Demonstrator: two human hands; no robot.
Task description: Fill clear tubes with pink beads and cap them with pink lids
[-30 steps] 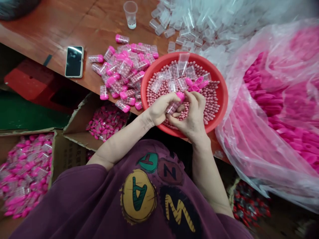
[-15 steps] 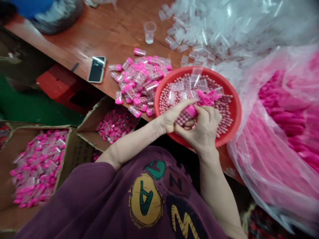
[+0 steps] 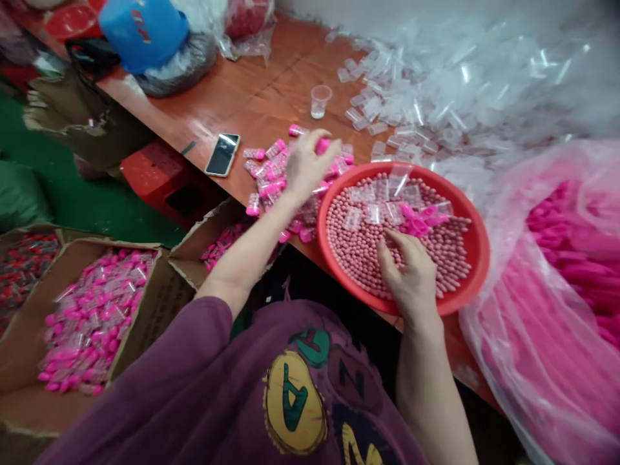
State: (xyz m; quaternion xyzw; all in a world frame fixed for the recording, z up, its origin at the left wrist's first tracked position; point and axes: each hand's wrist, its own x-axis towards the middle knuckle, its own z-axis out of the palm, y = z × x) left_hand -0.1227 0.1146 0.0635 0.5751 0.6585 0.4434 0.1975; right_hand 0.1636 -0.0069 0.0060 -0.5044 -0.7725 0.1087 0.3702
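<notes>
Across the front of your purple fabric T-shirt (image 3: 194, 394) you can read large printed letters: a dark green A on a yellow oval patch (image 3: 310, 420) and a dark N on a dull purple rounded patch (image 3: 356, 394). The letter on the teal rounded patch (image 3: 320, 339) looks like another A; your yellow zigzag letter at the lower edge is cut off. The orange-red marking on the rounded blue tub (image 3: 119, 32) is too blurred for you to read.

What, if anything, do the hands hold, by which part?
Left hand: at a pink cap, but whether gripped, I cannot tell. Right hand: nothing visibly held.
</notes>
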